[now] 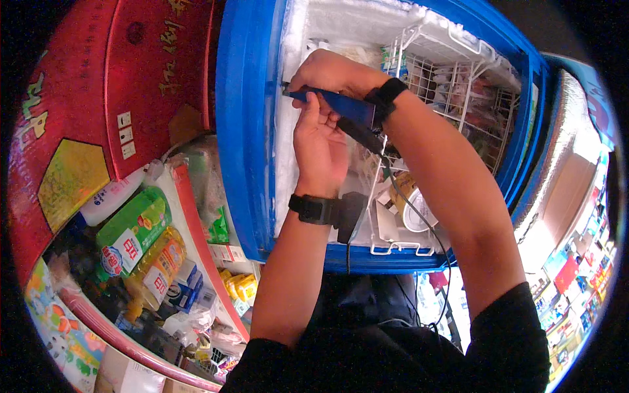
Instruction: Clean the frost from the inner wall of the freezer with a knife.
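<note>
A flat blue tool [350, 107], which may be a scraper, lies crosswise inside an uncovered blue chest freezer [249, 127]. My right hand [331, 73] curls over its left end, palm down. From below, my left hand [322, 147] meets the same end, thumb against the tool and fingers bent around behind it. A small dark tip [285, 88] juts out past my right fingers at the frosted left wall [287, 182]. Part of the tool is hidden by my right hand and wrist. Both wrists wear black straps with devices.
White wire baskets [464, 93] with bagged goods fill the freezer's right side. A white-rimmed tub [417, 211] and cardboard lie near its front. Red panels [147, 64] and a shelf with detergent bottles [135, 231] stand at left. A black cable [415, 209] hangs by my right arm.
</note>
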Available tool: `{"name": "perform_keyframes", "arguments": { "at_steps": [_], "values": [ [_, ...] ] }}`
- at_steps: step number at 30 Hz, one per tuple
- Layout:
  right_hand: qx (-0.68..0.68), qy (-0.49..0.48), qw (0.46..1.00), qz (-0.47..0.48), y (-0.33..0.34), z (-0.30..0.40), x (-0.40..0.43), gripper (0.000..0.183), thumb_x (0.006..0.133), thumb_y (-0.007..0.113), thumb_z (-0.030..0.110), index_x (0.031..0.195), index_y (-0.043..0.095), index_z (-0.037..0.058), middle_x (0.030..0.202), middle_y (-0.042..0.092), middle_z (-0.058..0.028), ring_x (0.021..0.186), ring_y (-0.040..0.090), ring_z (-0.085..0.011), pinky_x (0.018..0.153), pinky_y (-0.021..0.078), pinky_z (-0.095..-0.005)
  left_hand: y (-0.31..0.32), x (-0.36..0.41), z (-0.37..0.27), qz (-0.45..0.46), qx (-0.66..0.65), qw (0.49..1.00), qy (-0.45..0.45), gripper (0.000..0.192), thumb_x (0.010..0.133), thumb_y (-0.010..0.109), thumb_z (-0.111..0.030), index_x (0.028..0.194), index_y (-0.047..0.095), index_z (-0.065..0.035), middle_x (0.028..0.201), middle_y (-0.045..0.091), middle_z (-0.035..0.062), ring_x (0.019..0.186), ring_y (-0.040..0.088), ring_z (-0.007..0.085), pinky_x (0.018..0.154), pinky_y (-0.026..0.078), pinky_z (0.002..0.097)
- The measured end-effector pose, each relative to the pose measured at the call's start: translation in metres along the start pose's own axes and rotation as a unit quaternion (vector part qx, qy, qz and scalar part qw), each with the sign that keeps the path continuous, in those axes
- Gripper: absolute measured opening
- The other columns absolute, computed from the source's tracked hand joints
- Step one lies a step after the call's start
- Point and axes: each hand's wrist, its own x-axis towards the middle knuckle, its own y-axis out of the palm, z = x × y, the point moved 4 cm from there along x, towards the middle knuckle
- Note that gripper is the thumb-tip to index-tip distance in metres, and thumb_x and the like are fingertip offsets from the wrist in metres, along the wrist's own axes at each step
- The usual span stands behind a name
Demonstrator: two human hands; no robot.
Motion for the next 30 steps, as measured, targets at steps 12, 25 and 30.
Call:
{"name": "perform_keyframes", "arguments": {
  "at_steps": [12,25,30],
  "values": [
    [-0.194,-0.066,0.959,-0.196,0.003,-0.029,-0.027,0.045,0.092,0.053,0.043,0.077,0.073,0.0056,0.077,0.068,-0.0246,0.075,0.068,-0.0415,0.073,0.0531,-0.0515,-0.012,0.01,-0.006,0.064,0.064,0.996,-0.026,0.014,0.1,0.051,-0.02,0.093,0.061,-0.0119,0.075,0.058,0.0001,0.059,0.053,0.009,0.054,0.047,0.024],
    [-0.32,0.293,0.659,-0.615,0.003,-0.108,-0.554,0.037,0.087,0.072,0.017,0.12,0.061,0.0039,0.109,0.064,-0.0171,0.101,0.06,-0.0349,0.091,0.0476,-0.042,-0.047,0.029,-0.042,0.308,-0.064,0.929,-0.196,0.023,0.101,0.05,-0.014,0.117,0.062,-0.0031,0.113,0.068,0.0106,0.103,0.065,0.0193,0.077,0.055,0.029],
    [-0.16,0.333,0.736,-0.568,-0.008,-0.175,-0.616,0.04,0.089,0.074,0.029,0.115,0.062,0.0012,0.086,0.06,-0.0059,0.078,0.056,-0.0162,0.069,0.0462,-0.0303,-0.03,0.022,0.002,0.048,0.002,0.996,-0.078,0.027,0.101,0.054,-0.022,0.119,0.063,-0.0036,0.111,0.065,0.002,0.104,0.058,0.0152,0.088,0.045,0.0293]
  ]
}}
